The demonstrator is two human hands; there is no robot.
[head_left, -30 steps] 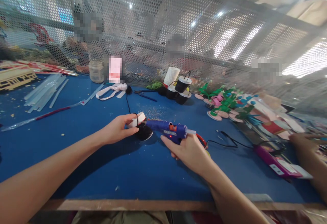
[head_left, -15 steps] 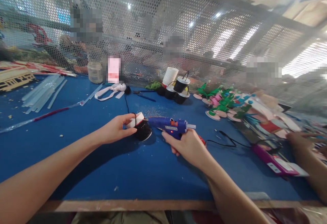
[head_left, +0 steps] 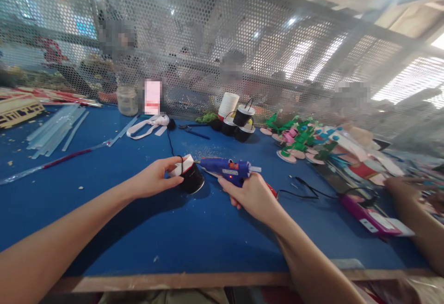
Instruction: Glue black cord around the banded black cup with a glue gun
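Note:
My left hand (head_left: pixel 156 178) grips a small black cup with a white rim (head_left: pixel 189 176), tilted on its side on the blue table (head_left: pixel 138 230). A thin black wire loops over the cup. My right hand (head_left: pixel 253 197) holds a blue hot glue gun (head_left: pixel 225 169), its nozzle pointing left and nearly touching the cup's side. The gun's small red light is lit. A black cord (head_left: pixel 301 191) trails right from the gun.
More black cups and a white cup (head_left: pixel 239 117) stand by the mesh screen (head_left: pixel 222 54). Clear glue sticks (head_left: pixel 55 130) and a jar (head_left: pixel 126 100) lie at left. Green and pink craft pieces (head_left: pixel 301 142) pile at right, where another person's hand (head_left: pixel 405 188) works near a purple tool (head_left: pixel 367 216).
My right hand has lifted the glue gun slightly and brought its nozzle closer to the cup. My left hand has tipped the cup a little more upright.

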